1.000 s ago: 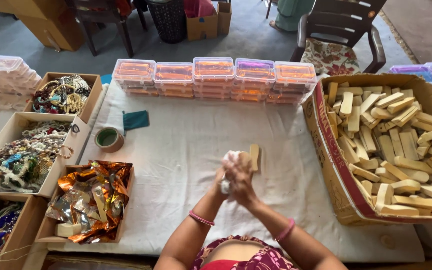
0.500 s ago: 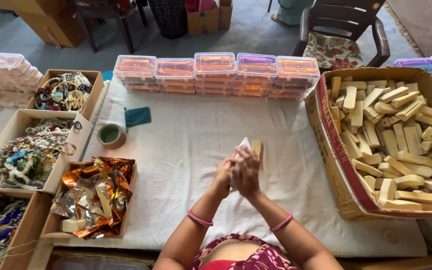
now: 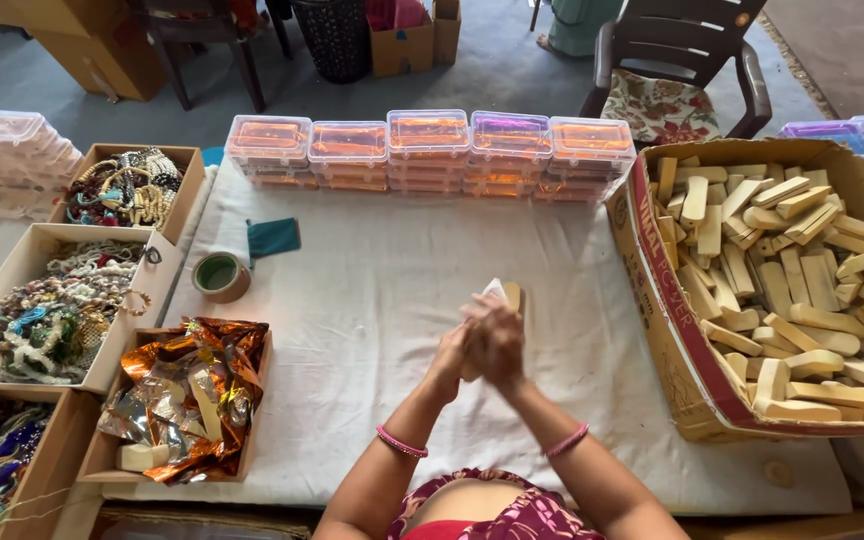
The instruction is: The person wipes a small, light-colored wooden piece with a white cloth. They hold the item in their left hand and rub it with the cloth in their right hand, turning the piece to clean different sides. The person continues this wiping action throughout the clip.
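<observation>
both hands are pressed together over the white cloth (image 3: 372, 300) in the middle of the table. the left hand (image 3: 449, 352) and the right hand (image 3: 497, 340) are closed around a pale wooden piece (image 3: 514, 296), its top end and something white showing above the fingers. a cardboard box (image 3: 672, 330) full of similar wooden pieces (image 3: 792, 270) stands to the right.

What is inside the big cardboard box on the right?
The cardboard box holds a loose pile of pale wooden blocks. Whatever lies beneath the top layer is covered.
</observation>
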